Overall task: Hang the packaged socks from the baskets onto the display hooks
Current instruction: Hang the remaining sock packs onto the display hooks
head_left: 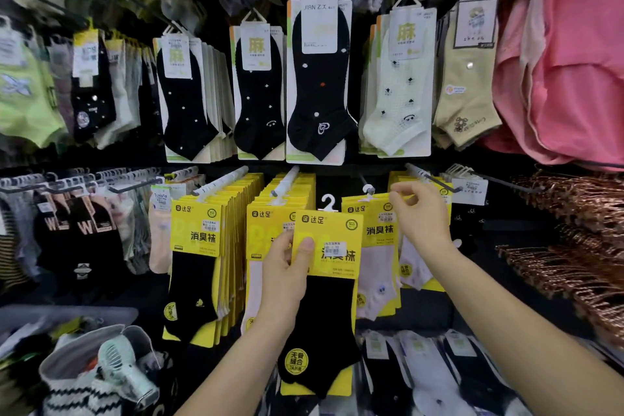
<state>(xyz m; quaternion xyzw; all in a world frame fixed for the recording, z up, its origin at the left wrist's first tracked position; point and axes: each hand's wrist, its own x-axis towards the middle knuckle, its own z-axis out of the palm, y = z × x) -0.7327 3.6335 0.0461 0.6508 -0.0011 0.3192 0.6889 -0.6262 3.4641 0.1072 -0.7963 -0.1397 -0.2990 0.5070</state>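
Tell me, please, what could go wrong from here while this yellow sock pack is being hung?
1. The left hand pinches the black sock pack only at the card's edge, so that grip may slip.
2. Its white hanger is small and may miss the display hook.
3. The right hand pinches a hung pale-sock pack. The black pack could land there instead of with the black row.
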